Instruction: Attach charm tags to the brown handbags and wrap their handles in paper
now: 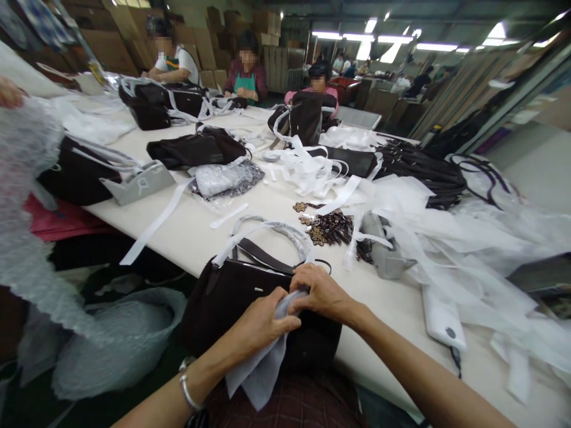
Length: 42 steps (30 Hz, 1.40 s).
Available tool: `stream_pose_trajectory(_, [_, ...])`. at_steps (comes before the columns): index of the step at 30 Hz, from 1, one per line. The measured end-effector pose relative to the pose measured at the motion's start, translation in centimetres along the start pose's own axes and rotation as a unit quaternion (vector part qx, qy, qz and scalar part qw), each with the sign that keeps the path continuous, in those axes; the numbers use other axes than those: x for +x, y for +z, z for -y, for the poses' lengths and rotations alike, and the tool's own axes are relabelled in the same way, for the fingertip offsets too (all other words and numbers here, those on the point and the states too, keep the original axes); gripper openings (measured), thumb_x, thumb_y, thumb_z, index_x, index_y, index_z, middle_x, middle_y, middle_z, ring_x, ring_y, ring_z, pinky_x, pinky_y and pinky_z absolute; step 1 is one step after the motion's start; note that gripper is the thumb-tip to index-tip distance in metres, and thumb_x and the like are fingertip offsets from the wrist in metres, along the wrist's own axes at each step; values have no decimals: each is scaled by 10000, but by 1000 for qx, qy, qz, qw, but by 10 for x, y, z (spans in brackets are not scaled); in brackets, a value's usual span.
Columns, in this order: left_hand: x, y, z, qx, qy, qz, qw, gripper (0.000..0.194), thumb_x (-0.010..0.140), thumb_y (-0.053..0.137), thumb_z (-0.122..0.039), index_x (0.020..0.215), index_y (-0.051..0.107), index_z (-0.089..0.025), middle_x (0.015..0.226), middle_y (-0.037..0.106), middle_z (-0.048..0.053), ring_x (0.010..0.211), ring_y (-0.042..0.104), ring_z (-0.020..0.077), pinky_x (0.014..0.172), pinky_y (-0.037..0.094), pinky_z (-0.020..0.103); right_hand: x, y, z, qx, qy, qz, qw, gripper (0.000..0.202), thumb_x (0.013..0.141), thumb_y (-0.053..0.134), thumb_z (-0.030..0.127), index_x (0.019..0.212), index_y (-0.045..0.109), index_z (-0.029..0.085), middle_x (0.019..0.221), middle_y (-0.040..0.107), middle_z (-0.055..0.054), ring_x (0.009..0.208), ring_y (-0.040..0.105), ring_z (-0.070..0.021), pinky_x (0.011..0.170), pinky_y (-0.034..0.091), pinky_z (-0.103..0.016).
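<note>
A dark brown handbag (223, 306) lies at the table's near edge, close to my body. Its two handles (285, 229) are wrapped in white material and stand up in loops. My left hand (265, 321) is closed round a thin whitish sheet (261, 371), paper or cloth, whose loose end hangs down over the bag's front. The fingers of my right hand (319, 291) pinch the sheet's upper part at the bag's right top edge, by the zip. Beyond the right hand lies a pile of dark tassels with gold flower-shaped charms (317, 235).
White strips and sheets (464, 238) heap up on the right, near a white device with a cord (444, 318). More dark bags (191, 148) and a plastic-wrapped bundle (227, 178) lie farther back. Bubble wrap (120, 339) hangs at left. Several people sit across the table.
</note>
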State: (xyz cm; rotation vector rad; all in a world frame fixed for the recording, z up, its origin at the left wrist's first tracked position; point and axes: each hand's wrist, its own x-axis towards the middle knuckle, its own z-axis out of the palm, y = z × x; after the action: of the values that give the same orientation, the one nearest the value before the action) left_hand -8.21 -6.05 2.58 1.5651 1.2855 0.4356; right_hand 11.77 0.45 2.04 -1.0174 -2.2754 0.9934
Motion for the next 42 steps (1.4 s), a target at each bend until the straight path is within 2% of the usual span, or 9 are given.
stream_pose_trajectory(6, [7,3,2,-109,4,-3,994,285,817,581,-361,1002,679,-168,868,688,11,786,605,185,728,432,254,0,-20,5,120,85,-24,989,147,712,770,356,817,774,252,844,732,-10,831,619,-183,798,448,-304])
stream_pose_trajectory(10, [13,5,12,-244,-90,29,965,404,764,648,-452,1003,656,-127,725,664,15,572,592,146,543,427,231,-31,-83,-1,80,198,-238,947,256,767,696,427,913,762,228,894,746,-36,773,639,-174,750,467,-307])
stream_pose_trajectory(14, [17,8,18,-316,-122,42,940,480,683,719,-511,947,631,-120,678,658,23,513,596,134,472,423,210,-78,-154,-47,-175,289,-450,827,280,771,647,436,906,742,211,874,730,-53,774,639,-208,797,457,-359])
stream_pose_trajectory(17, [18,8,19,-332,-132,49,933,502,655,744,-524,931,619,-124,663,656,22,506,601,133,459,439,207,-103,-178,-92,-218,384,-413,797,246,705,674,393,801,733,175,792,712,-82,764,622,-243,778,444,-389])
stream_pose_trajectory(22, [17,10,22,-337,-127,47,932,493,674,743,-515,943,609,-124,678,659,23,508,601,123,456,442,197,-116,-173,-139,-59,411,-364,834,329,654,702,489,628,698,162,576,645,-73,660,579,-224,653,424,-353])
stream_pose_trajectory(26, [17,11,22,-325,-129,48,936,480,703,726,-506,964,607,-121,676,656,18,525,605,121,473,440,192,-115,-174,-142,2,419,-408,811,436,638,698,520,829,729,129,817,717,-125,736,602,-221,706,449,-360])
stream_pose_trajectory(31, [18,10,23,-320,-123,53,938,460,720,719,-495,969,610,-125,709,659,14,548,615,123,488,433,191,-108,-184,-112,-248,307,-548,738,489,725,607,458,1071,676,118,1052,681,-154,880,603,-235,841,446,-384])
stream_pose_trajectory(37, [20,12,29,-330,-124,54,934,490,688,739,-518,958,618,-128,697,653,7,542,607,122,477,408,187,-100,-186,-101,-201,402,-281,848,264,707,630,440,701,736,198,689,710,-51,701,602,-203,707,414,-318])
stream_pose_trajectory(42, [20,13,29,-339,-123,47,931,509,666,751,-524,960,623,-128,693,654,11,542,610,128,475,415,192,-96,-190,-125,-29,453,-311,835,278,615,699,444,576,706,169,553,667,-57,624,596,-191,610,418,-298])
